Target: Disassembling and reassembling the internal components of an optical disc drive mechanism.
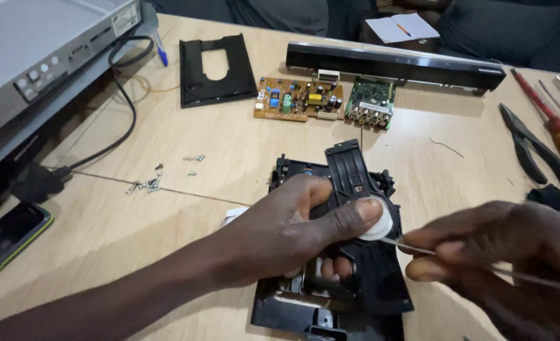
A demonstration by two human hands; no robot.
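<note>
While the left hand (280, 230) is clamping the black disc drive mechanism (333, 252) against the wooden table (229, 139), its thumb is pressing on the white round clamp disc (381, 221) at the end of the black bridge piece (349, 170). The right hand (501, 246) is pinching a thin metal tool (412, 247) shut between fingers and thumb, its tip touching the white disc's edge. Judging by the table, the stripping-down is well along: the orange circuit board (295, 99) and green circuit board (371, 101) are lying apart from the drive, beside the black tray (215, 69) and long front panel (393, 63), and loose screws (150, 183) are lying scattered. The drive itself is looking only partly opened, near the table's front edge.
</note>
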